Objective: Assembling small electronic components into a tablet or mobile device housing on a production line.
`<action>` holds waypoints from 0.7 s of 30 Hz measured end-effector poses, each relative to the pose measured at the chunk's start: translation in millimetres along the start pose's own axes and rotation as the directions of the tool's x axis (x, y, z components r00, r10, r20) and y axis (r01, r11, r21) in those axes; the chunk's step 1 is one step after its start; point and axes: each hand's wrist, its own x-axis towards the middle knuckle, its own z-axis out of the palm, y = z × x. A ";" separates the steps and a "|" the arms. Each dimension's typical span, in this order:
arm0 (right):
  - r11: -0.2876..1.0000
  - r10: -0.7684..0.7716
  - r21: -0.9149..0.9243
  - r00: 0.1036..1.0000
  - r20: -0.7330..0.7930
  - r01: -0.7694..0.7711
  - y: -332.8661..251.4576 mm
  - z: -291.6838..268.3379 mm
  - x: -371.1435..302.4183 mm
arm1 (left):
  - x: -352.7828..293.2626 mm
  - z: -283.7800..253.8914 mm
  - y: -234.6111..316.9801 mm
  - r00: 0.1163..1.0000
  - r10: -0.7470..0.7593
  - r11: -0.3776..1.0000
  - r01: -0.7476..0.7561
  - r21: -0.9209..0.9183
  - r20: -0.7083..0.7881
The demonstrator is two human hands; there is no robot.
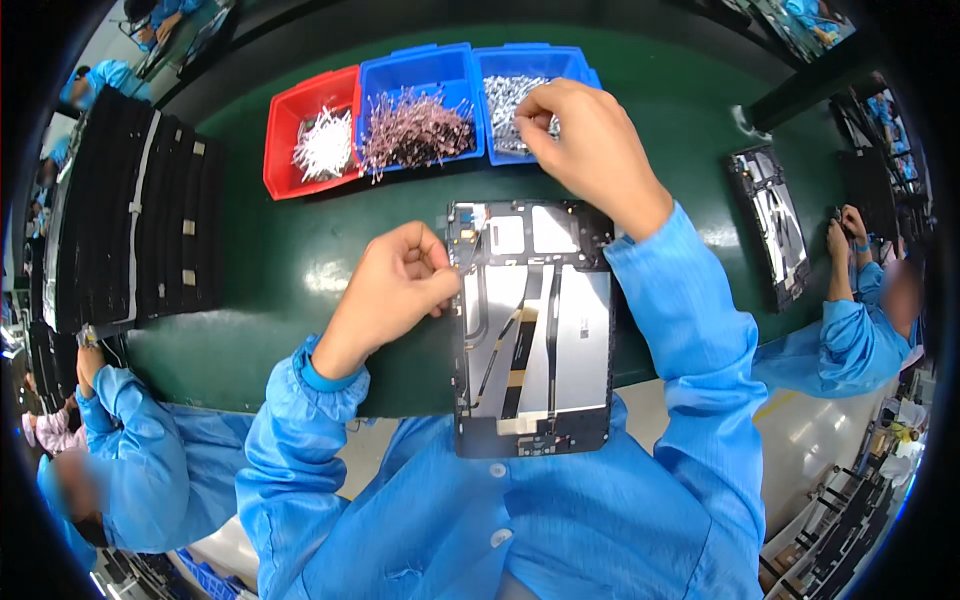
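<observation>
On the table (270,250), an opened device (585,340) lies before the person, its near end jutting past the table's near edge. Behind it, three bins stand side by side: the left bin (284,150), the middle bin (415,72) and the right bin (530,62), each with small parts inside. The left hand (395,285) is at the device's left edge; the right hand (590,140) is over the right bin. A stack of panels (120,220) stands far left, a second device (775,225) lies well to the right.
</observation>
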 end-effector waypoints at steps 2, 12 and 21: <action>0.894 0.003 -0.448 0.998 0.056 0.023 22.7 2.3 11.5 | -6.6 -3.1 -6.7 0.999 0.028 0.999 -0.029 -0.046 -0.023; 0.860 0.026 -0.510 0.995 0.095 0.026 42.6 17.1 19.6 | -25.8 -5.6 -9.3 0.977 0.117 0.987 -0.133 -0.086 -0.179; 0.870 0.302 0.339 0.930 0.208 -0.358 -57.2 -19.6 -39.4 | -21.3 20.2 22.4 0.906 0.307 0.923 -0.358 -0.140 -0.293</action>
